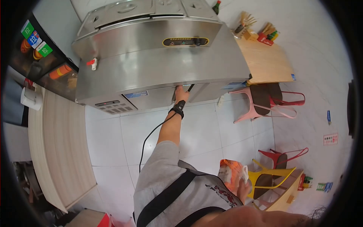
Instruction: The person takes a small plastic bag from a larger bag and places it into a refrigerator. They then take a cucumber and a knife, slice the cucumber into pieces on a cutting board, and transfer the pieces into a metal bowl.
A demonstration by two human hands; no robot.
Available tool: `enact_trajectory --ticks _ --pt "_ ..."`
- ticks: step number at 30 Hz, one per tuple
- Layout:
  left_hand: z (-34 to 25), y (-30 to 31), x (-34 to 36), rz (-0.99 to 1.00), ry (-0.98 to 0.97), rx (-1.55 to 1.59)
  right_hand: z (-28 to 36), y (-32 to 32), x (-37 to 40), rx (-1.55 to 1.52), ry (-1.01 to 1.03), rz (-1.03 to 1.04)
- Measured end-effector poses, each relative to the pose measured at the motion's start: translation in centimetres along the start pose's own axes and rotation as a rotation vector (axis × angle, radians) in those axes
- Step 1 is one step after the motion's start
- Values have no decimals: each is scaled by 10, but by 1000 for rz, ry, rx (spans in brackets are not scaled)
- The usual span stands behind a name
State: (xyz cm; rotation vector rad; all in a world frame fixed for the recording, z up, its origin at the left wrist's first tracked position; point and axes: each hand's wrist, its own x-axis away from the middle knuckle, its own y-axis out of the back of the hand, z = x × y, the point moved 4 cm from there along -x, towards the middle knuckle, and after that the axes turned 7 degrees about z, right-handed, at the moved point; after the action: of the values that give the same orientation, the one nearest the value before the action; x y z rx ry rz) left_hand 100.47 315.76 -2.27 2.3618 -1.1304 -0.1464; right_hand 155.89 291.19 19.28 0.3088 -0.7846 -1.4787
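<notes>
My left hand (182, 93) reaches forward to the lower front of a large stainless steel counter unit (159, 56), with its fingers closed on the edge of a door (151, 97) under the worktop. A black wrist strap with a cable sits on that arm. My right hand (245, 186) stays close to my body and grips an orange and white plastic bag (231, 173). I wear a grey sleeve and a grey apron with black straps.
A wooden counter (56, 151) runs along the left. At the right a wooden table (264, 62) carries chopstick holders and bottles. Pink (257, 109), red (281, 157) and yellow (270, 178) stools stand on the white tiled floor (113, 140).
</notes>
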Motion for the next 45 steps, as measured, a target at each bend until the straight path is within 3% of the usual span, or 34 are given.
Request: enact_trajectory --ticks 2,6,7,8,9,11,12,14,16,18,20,23,26,27,29,30,31,32,33,34,35,37,40,42,45 --pt "-3 6 -2 -79 -4 -65 41 -10 -25 57 -13 63" --pt "-5 22 21 -79 -107 -27 44 -43 -102 97 38 226" --pt "-3 22 36 18 -106 -11 42 -56 -123 132 80 254" --pt "-1 21 54 123 -103 5 57 -72 -141 235 204 311" --pt "18 17 77 99 -90 13 50 -94 -167 341 240 336" --pt "58 14 132 104 -60 61 98 -138 -188 232 463 403" --pt "76 21 162 122 -58 164 92 -155 -208 374 328 526" --pt "64 63 221 10 -36 114 80 -206 -243 362 311 646" --pt "83 91 272 -128 -39 51 112 -247 -246 360 455 683" --pt "105 115 315 -186 74 177 131 -284 -247 351 449 755" --pt "128 129 354 -264 376 422 127 -321 -248 359 438 838" --pt "145 151 386 -533 358 469 123 -367 -250 280 644 831" --pt "137 144 412 -1230 436 665 116 -389 -249 259 513 962" --pt "143 134 424 -1393 661 655 131 -394 -241 201 445 970" --pt "225 39 480 -1230 931 1089 130 -407 -228 199 396 1006" --pt "190 -2 465 -1110 982 1330 127 -409 -229 131 397 1020" --pt "154 -25 444 -744 823 1447 124 -408 -226 66 386 1029" --pt "121 -31 413 -451 1057 1579 122 -410 -220 107 392 1055" --pt "93 -37 388 -261 1003 1657 123 -409 -215 92 362 1039" --pt "92 -54 370 -110 819 1719 129 -409 -203 83 330 1014" --pt "78 -49 347 -140 706 1763 139 -409 -191 114 331 1022" --pt "74 -48 314 -161 663 1881 158 -412 -175 304 469 917" --pt "89 -52 294 -257 575 2047 159 -426 -180 309 508 980" --pt "105 -53 277 -282 386 2049 163 -433 -180 297 541 972" --pt "122 -42 242 -394 421 1962 180 -466 -199 294 682 1007"
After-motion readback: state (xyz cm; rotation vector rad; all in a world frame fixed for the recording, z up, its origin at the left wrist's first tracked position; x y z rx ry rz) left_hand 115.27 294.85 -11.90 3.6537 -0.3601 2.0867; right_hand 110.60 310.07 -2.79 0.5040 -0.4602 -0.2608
